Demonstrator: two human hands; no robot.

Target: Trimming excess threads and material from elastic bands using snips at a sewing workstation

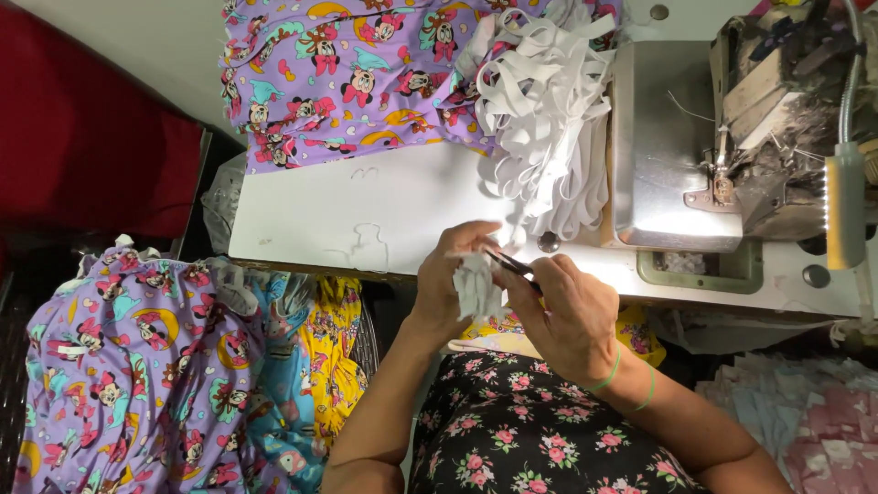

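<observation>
The fingers (457, 240) of the left hand (448, 274) are curled tight around a small bunch of white fabric pieces (476, 285), which hangs down from the grip just below the thumb. Right beside it, the right hand (572, 316) pinches a slim dark tool (510, 263), perhaps small snips, its tip touching the top of the bunch; I cannot tell whether the blades are apart. Both hands hover at the near edge of the white desk (366, 215). Just beyond them lies a loose heap of white elastic bands (544, 110), spilling against the metal bed of a sewing machine (672, 155). Farther back is purple cartoon-print cloth (347, 73), and more of it (137, 366) is piled low to the left.
</observation>
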